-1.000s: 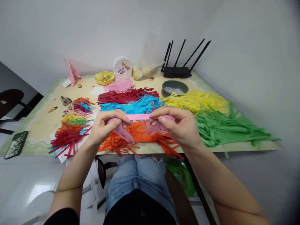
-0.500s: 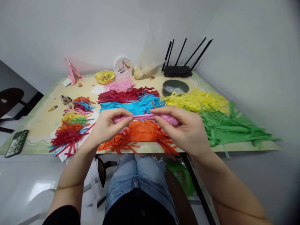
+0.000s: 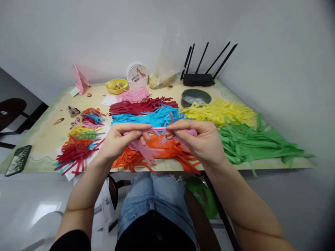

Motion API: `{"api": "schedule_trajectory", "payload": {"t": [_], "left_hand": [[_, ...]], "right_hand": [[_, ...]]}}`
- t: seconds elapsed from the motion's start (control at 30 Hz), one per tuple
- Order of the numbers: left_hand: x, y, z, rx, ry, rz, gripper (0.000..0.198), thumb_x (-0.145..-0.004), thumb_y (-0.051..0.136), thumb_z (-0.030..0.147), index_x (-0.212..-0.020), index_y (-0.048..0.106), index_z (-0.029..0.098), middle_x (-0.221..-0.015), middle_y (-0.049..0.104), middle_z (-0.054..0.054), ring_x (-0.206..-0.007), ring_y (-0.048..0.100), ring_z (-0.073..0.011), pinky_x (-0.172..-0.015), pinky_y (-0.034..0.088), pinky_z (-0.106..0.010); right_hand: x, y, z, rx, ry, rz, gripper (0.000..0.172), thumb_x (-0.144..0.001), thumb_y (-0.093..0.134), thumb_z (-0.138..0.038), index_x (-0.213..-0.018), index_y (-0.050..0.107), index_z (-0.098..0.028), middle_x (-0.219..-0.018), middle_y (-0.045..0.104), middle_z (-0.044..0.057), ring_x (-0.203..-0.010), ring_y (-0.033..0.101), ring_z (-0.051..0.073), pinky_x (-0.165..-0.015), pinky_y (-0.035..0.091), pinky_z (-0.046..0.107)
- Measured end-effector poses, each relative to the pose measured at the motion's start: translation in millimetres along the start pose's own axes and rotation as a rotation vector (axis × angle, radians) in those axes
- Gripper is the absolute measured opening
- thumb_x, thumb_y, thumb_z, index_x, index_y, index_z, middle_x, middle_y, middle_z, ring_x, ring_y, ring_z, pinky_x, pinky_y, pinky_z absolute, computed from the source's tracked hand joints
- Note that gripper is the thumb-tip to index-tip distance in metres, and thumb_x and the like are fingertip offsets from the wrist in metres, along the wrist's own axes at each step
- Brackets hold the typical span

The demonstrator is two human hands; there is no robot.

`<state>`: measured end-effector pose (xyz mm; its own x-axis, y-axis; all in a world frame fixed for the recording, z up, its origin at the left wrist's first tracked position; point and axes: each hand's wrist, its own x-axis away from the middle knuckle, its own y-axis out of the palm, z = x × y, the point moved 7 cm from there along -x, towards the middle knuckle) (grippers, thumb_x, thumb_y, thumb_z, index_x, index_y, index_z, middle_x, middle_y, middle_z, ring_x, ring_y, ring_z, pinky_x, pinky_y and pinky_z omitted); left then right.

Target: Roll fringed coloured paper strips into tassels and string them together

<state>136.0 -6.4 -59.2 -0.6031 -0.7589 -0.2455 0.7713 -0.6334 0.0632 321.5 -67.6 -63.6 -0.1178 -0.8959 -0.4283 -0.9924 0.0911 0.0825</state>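
Between my hands a strip of pink fringed paper is stretched level, its middle narrowed into a thin twist. My left hand pinches one end of the twist, thumb and forefinger pressed together. At the other end my right hand pinches it the same way. Pink fringe hangs below my left fingers. Under the hands lies orange fringed paper, with blue fringed paper just behind it and dark red fringed paper farther back.
Yellow and green fringed paper lie at the right. Multicoloured tassels sit at the left, near a phone. Behind stand a grey-green round tin, a black router and a yellow bowl of fruit.
My right hand has shifted slightly left, so the hands are closer together. The fingers have changed their grip on the twist, and more pink fringe hangs below.
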Motion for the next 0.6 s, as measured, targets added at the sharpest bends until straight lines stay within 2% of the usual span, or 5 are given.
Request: {"api": "schedule_trajectory", "payload": {"t": [0.17, 0.33, 0.43, 0.53, 0.6], "left_hand": [[-3.1, 0.9, -5.4, 0.099, 0.042, 0.037, 0.008, -0.076, 0.075, 0.019, -0.071, 0.081, 0.018, -0.064, 0.072, -0.005, -0.053, 0.063, -0.0115, -0.056, 0.052, -0.022], [-0.9, -4.2, -8.1, -0.007, 0.094, -0.023, 0.016, -0.083, 0.072, 0.027, -0.074, 0.076, 0.015, -0.066, 0.071, -0.006, -0.058, 0.064, -0.014, -0.06, 0.052, -0.025], [-0.5, -4.4, 0.8, -0.291, 0.107, -0.15, 0.018, -0.088, 0.066, 0.027, -0.074, 0.07, 0.016, -0.086, 0.077, -0.009, -0.081, 0.072, -0.0198, -0.075, 0.055, -0.029], [-2.6, -0.6, 20.0, -0.58, 0.202, -0.172, 0.011, -0.091, 0.062, 0.023, -0.087, 0.07, 0.017, -0.119, 0.075, -0.012, -0.114, 0.068, -0.0246, -0.098, 0.051, -0.035], [-5.4, 8.0, 27.3, -0.686, 0.229, -0.201, 0.014, -0.093, 0.063, 0.025, -0.101, 0.072, 0.018, -0.121, 0.074, -0.01, -0.115, 0.067, -0.0227, -0.1, 0.05, -0.033]], "right_hand": [[-3.5, 3.6, 1.9, -0.003, -0.032, -0.086, 0.031, -0.079, 0.063, -0.005, -0.085, 0.083, -0.027, -0.077, 0.078, 0.0, -0.069, 0.072, 0.013, -0.066, 0.06, 0.024], [-0.3, 4.1, -5.6, 0.159, -0.151, -0.077, 0.035, -0.077, 0.059, -0.001, -0.084, 0.082, -0.026, -0.078, 0.079, -0.001, -0.071, 0.073, 0.013, -0.067, 0.059, 0.024], [6.3, 8.5, -23.5, 0.415, -0.396, -0.091, 0.033, -0.078, 0.059, 0.0, -0.085, 0.081, -0.024, -0.083, 0.08, 0.0, -0.078, 0.076, 0.014, -0.073, 0.061, 0.025], [10.6, 16.7, -34.0, 0.584, -0.543, -0.165, 0.029, -0.084, 0.058, -0.002, -0.089, 0.079, -0.022, -0.088, 0.081, 0.002, -0.081, 0.077, 0.014, -0.077, 0.063, 0.024], [11.5, 20.4, -36.9, 0.639, -0.583, -0.208, 0.028, -0.087, 0.057, -0.003, -0.092, 0.077, -0.021, -0.09, 0.081, 0.004, -0.084, 0.077, 0.014, -0.079, 0.063, 0.024]]}}
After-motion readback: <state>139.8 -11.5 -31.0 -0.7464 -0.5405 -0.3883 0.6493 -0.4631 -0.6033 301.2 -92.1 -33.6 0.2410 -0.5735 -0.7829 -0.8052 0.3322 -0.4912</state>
